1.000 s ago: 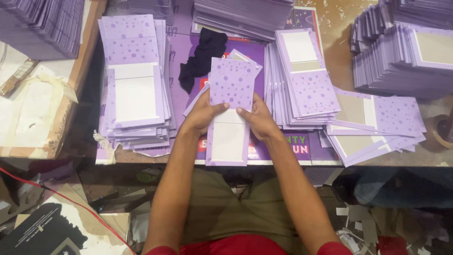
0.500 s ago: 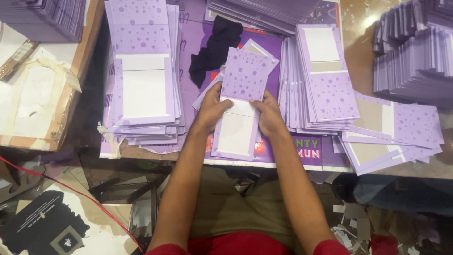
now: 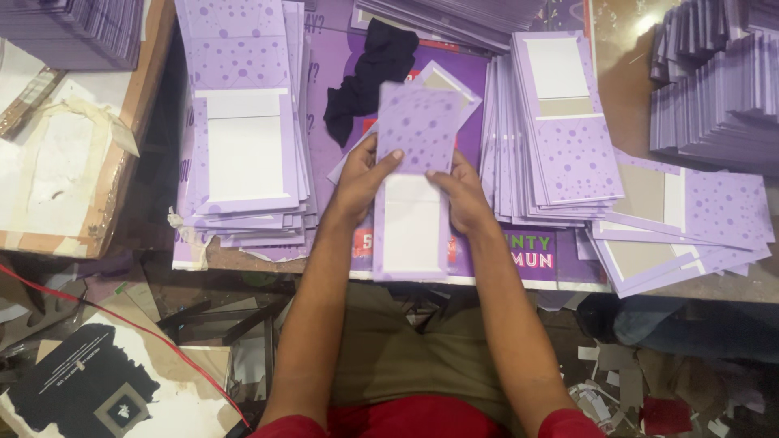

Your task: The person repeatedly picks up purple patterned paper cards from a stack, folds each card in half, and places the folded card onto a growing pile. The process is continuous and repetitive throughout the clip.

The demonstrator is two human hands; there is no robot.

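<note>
At the middle of the table, both hands pinch one folded card (image 3: 415, 182): the left hand (image 3: 363, 177) has its thumb closed over the card's left edge, and the right hand (image 3: 461, 193) grips the right edge with its fingers curled underneath. The card is lilac, its upper flap dotted with purple spots and its lower panel plain white. A stack of open cards (image 3: 243, 138) lies to the left, another stack (image 3: 560, 130) to the right, and a black cloth (image 3: 369, 73) sits just beyond the card.
</note>
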